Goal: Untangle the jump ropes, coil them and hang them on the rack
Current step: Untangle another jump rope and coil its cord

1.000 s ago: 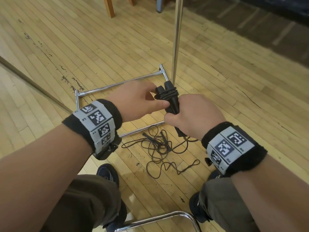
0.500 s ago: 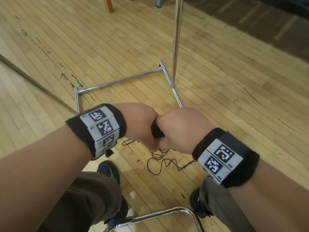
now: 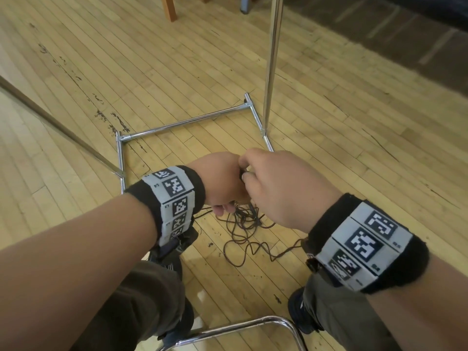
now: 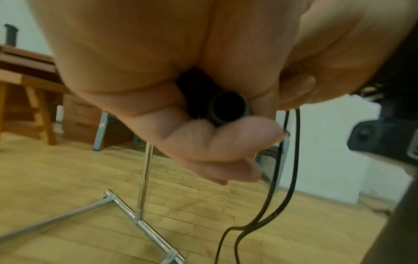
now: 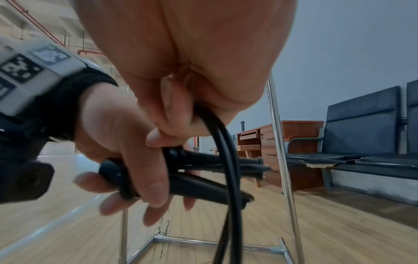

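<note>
My left hand grips the bundled black jump rope handles; the right wrist view shows its fingers curled round the handles. Close beside it, my right hand pinches the black cord, which loops down from its fingers. From the hands the thin cord drops to a loose tangle on the wooden floor. The chrome rack stands just beyond, with its base bar and upright pole. In the head view the hands hide the handles.
A chrome chair frame curves in front of my shoes and knees. A slanted metal pole runs in from the left. Wooden furniture legs stand at the far edge; dark bench seats and a wooden desk line the wall.
Both hands have dropped lower and closed together. The handles, earlier sticking up from my right fist, now sit in my left hand, and my right hand has shifted onto the cord.
</note>
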Available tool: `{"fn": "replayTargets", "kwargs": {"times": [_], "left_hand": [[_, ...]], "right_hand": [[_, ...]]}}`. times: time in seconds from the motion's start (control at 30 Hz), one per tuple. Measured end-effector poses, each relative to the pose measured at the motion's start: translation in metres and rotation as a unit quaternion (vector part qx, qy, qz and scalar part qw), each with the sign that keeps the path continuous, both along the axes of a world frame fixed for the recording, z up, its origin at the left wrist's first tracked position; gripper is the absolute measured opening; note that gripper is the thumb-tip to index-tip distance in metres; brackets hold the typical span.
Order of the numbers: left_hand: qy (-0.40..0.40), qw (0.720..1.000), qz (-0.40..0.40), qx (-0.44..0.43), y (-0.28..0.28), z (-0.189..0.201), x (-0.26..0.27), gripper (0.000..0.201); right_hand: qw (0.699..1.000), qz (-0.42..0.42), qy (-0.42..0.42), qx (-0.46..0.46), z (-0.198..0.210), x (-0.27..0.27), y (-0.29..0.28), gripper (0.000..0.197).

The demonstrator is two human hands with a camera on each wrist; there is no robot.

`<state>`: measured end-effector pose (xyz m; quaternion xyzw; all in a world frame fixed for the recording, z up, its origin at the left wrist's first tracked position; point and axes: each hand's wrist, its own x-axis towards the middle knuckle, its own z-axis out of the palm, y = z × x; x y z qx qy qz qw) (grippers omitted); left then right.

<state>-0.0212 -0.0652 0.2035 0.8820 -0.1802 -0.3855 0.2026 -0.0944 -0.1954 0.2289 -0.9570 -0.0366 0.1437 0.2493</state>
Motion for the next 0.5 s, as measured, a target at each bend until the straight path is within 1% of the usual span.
{"fn": "replayTargets", "kwargs": {"times": [0.07,0.13,0.17,0.2,0.23,0.33,0.37,0.43,0.47,0.5], "left_hand": [[0.061,0.994,0.071,-0.053,0.004,0.003,0.005,0.005],[0.101,0.976,0.134,-0.137,0.012,0.007,0.014,0.018],[0.136,0.961,0.152,-0.185,0.016,0.009,0.018,0.024],[0.172,0.945,0.158,-0.229,0.019,0.011,0.020,0.028],[0.202,0.929,0.158,-0.268,0.021,0.012,0.022,0.029],[0.267,0.879,0.160,-0.360,0.024,0.014,0.023,0.026],[0.292,0.861,0.159,-0.386,0.025,0.014,0.022,0.026],[0.345,0.823,0.152,-0.426,0.026,0.018,0.022,0.032],[0.366,0.807,0.148,-0.440,0.026,0.020,0.021,0.036],[0.375,0.798,0.150,-0.448,0.025,0.021,0.020,0.038]], "right_hand": [[0.996,-0.047,0.002,0.073,0.002,-0.002,-0.003,0.016],[0.981,-0.105,0.013,0.161,0.004,-0.004,-0.008,0.007],[0.970,-0.132,0.024,0.204,0.005,-0.005,-0.011,0.004],[0.957,-0.154,0.038,0.244,0.005,-0.005,-0.013,0.004],[0.945,-0.170,0.054,0.275,0.005,-0.006,-0.015,0.010],[0.912,-0.199,0.100,0.344,0.002,-0.007,-0.021,0.030],[0.900,-0.208,0.109,0.368,0.001,-0.007,-0.024,0.033],[0.884,-0.219,0.108,0.398,-0.002,-0.006,-0.030,0.030],[0.879,-0.218,0.104,0.411,-0.003,-0.004,-0.032,0.028],[0.873,-0.214,0.102,0.427,-0.003,-0.003,-0.034,0.026]]}}
